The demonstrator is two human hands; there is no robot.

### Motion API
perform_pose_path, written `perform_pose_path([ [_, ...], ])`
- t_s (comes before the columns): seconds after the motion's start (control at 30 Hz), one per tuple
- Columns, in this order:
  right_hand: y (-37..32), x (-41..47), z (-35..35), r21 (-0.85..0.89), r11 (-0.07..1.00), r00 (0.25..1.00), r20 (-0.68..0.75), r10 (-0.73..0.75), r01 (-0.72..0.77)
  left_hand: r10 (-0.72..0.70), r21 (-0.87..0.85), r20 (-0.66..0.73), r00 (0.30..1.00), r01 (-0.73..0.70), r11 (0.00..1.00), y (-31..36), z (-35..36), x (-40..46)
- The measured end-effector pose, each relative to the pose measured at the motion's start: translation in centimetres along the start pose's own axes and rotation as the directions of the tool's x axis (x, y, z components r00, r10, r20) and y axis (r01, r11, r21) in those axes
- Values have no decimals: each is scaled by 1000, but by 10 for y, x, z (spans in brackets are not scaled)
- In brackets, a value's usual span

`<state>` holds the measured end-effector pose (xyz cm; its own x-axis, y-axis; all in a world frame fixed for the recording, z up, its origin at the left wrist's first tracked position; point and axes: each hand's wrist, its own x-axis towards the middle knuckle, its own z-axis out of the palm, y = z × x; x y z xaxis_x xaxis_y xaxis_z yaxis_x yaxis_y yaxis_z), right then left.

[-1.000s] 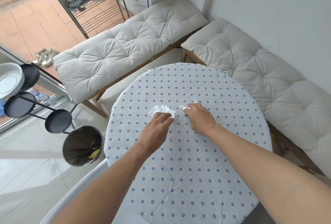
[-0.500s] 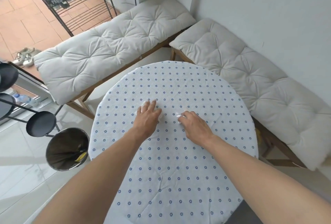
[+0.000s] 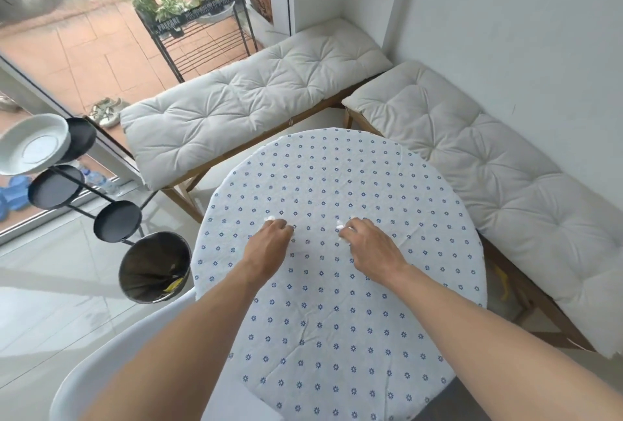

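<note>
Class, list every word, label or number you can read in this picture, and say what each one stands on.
"PREPARE": white capitals on the black planter crate outside the glass.
Further white lettering along that crate: too blurred to read.
No other text shows.

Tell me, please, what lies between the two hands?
In the head view, only bare tablecloth lies between the left hand and the right hand; each pinches a paper scrap.

I log one round table (image 3: 337, 336) in a dotted cloth, with a steel bin (image 3: 153, 269) and a black tray stand (image 3: 118, 221) bearing a white bowl (image 3: 32, 144) off its left edge. A cushioned bench (image 3: 253, 97) stands beyond its far edge and a second bench (image 3: 505, 191) along its right edge. A white chair (image 3: 101, 370) is at its near-left edge.
</note>
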<state>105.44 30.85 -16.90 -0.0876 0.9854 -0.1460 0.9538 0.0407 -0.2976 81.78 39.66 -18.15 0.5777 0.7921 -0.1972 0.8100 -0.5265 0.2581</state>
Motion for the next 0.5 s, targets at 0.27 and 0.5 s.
perform_pose_path([
  [0.27, -61, 28, -24, 13, 992, 991, -51, -123, 123, -115, 11, -77, 990, 117, 993, -44, -43, -44],
  [0.5, -136, 72, -15, -12, 974, 972, -54, -228, 227, -212, -49, -134, 968, 208, 977, -122, -67, -88],
])
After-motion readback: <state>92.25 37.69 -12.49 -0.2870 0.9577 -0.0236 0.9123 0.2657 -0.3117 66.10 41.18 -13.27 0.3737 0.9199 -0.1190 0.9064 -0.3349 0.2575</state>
